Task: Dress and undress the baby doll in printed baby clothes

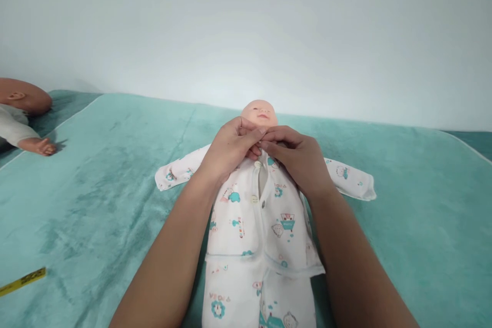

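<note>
A baby doll [260,111] lies face up on a teal blanket [96,200], head pointing away from me. It wears a white printed shirt [246,215] with small buttons down the front and matching trousers. My left hand [230,147] and my right hand [298,156] meet at the shirt's collar, just under the doll's chin. Both hands pinch the two front edges of the shirt together at the top button. The shirt's sleeves spread out to either side.
A second doll [21,113] in a plain white garment lies at the far left edge. A yellow measuring tape [23,281] rests on the blanket at the lower left. A pale wall rises behind the blanket.
</note>
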